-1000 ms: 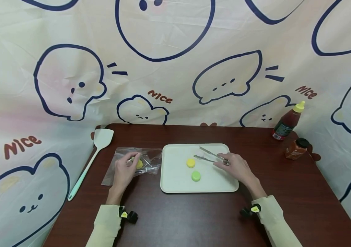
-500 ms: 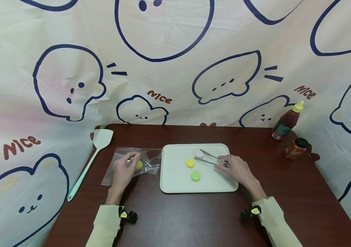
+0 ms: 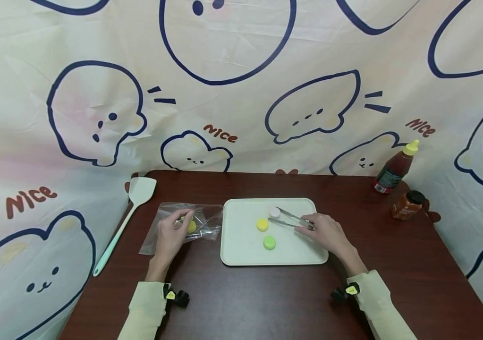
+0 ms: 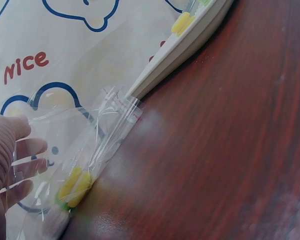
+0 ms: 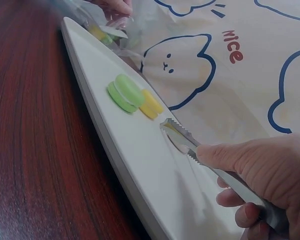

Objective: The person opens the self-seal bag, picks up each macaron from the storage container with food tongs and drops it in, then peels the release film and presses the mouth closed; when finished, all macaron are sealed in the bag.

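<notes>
My left hand (image 3: 172, 234) pinches the upper layer of a clear plastic bag (image 3: 210, 224) lying left of the tray. Inside the bag are macarons, a yellow one (image 4: 75, 187) showing most plainly. My right hand (image 3: 327, 232) grips metal tongs (image 5: 235, 182) over the white tray (image 3: 241, 257). Their serrated tips are spread, with a pale macaron (image 3: 274, 213) by them at the tray's back. On the tray, a yellow macaron (image 3: 262, 225) lies left of the tips and a green macaron (image 3: 269, 242) nearer the front. From the right wrist, the tongs largely hide the pale macaron.
A white spatula (image 3: 141, 191) with a mint handle lies along the table's left edge. At the back right stand a red sauce bottle (image 3: 394, 167) with a yellow cap and a spice jar (image 3: 407, 206) with a black lid. A printed cloth (image 3: 241, 104) hangs behind.
The pale macaron, not visible on the tray a second ago, now shows by the tong tips. The tongs have shifted slightly toward the front. The left hand and bag look the same.
</notes>
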`<state>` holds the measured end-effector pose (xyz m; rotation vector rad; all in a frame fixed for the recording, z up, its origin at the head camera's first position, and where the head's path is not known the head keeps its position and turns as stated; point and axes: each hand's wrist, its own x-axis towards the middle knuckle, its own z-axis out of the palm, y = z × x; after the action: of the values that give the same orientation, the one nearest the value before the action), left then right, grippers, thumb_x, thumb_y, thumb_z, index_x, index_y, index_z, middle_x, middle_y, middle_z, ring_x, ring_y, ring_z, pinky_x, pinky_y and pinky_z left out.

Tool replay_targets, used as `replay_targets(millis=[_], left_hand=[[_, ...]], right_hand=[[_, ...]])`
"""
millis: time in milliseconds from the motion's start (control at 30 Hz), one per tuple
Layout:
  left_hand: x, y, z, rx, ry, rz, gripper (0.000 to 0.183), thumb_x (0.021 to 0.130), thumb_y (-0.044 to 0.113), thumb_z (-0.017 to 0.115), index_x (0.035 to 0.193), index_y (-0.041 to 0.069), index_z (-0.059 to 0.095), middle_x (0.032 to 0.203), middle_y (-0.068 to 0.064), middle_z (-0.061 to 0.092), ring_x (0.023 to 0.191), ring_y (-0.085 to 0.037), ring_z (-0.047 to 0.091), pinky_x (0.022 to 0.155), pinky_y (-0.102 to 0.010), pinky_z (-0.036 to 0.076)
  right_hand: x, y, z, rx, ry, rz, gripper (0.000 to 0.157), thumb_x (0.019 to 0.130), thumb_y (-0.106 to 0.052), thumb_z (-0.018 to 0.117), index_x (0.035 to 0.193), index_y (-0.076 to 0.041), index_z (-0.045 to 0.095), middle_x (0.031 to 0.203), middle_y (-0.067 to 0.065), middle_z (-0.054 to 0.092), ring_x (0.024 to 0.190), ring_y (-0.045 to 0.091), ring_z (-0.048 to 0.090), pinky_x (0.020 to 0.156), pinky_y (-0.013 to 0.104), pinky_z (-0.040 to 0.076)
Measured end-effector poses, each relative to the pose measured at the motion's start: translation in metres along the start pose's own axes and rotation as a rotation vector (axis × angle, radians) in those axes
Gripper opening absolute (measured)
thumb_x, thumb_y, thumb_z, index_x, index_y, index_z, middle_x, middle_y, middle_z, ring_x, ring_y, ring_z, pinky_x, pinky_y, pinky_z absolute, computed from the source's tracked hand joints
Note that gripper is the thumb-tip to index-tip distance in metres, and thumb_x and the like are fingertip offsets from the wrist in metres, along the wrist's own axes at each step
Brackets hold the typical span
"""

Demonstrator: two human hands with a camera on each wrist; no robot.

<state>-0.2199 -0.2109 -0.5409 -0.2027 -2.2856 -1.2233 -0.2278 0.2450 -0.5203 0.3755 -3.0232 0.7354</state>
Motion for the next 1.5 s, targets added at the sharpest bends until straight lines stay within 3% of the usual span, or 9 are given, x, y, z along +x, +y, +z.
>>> replay_targets(millis=[300, 600, 900, 1067, 1500], left_hand=[[-0.0003, 0.0011, -0.0009, -0.019, -0.016, 0.012, 0.014, 0.098, 0.017, 0.076, 0.108, 0.007, 0.08, 0.105, -0.007, 0.08, 0.099, -0.023, 0.072, 0.086, -0.05, 0.056], [0.0007, -0.0004, -0.0005, -0.021, -0.014, 0.025, 0.014, 0.099, 0.017, 0.075, 0.109, 0.007, 0.08, 0.105, -0.008, 0.08, 0.099, -0.026, 0.073, 0.086, -0.052, 0.057], [0.0006, 0.0014, -0.0018, -0.024, -0.012, 0.013, 0.018, 0.1, 0.019, 0.074, 0.111, 0.006, 0.079, 0.107, -0.009, 0.079, 0.101, -0.026, 0.073, 0.089, -0.053, 0.056], [0.0002, 0.0007, -0.002, -0.026, -0.001, 0.027, 0.016, 0.099, 0.017, 0.075, 0.11, 0.006, 0.08, 0.105, -0.009, 0.08, 0.099, -0.026, 0.073, 0.088, -0.053, 0.056], [0.0005, 0.0001, -0.0018, -0.03, -0.006, 0.012, 0.018, 0.099, 0.017, 0.075, 0.112, 0.004, 0.08, 0.108, -0.011, 0.079, 0.103, -0.028, 0.074, 0.091, -0.054, 0.056]], right_hand=[[0.0002, -0.0004, -0.0001, 0.014, -0.014, 0.017, 0.047, 0.091, -0.041, 0.081, 0.125, -0.008, 0.077, 0.088, 0.002, 0.065, 0.074, 0.018, 0.05, 0.059, 0.033, 0.036], [-0.0008, 0.0, 0.0, 0.0, 0.009, 0.018, 0.048, 0.092, -0.041, 0.081, 0.126, -0.008, 0.076, 0.105, 0.009, 0.074, 0.078, 0.019, 0.054, 0.061, 0.032, 0.04], [-0.0036, 0.0039, 0.0004, 0.053, 0.018, 0.032, 0.047, 0.091, -0.042, 0.081, 0.126, -0.011, 0.077, 0.086, 0.002, 0.07, 0.072, 0.017, 0.049, 0.058, 0.033, 0.037], [-0.0047, 0.0059, 0.0012, 0.074, 0.026, 0.029, 0.047, 0.092, -0.041, 0.081, 0.126, -0.01, 0.077, 0.085, 0.002, 0.071, 0.069, 0.017, 0.048, 0.056, 0.032, 0.036], [-0.007, 0.0077, 0.0046, 0.098, 0.054, 0.02, 0.044, 0.093, -0.04, 0.08, 0.124, -0.009, 0.078, 0.102, 0.009, 0.075, 0.075, 0.017, 0.055, 0.061, 0.032, 0.042]])
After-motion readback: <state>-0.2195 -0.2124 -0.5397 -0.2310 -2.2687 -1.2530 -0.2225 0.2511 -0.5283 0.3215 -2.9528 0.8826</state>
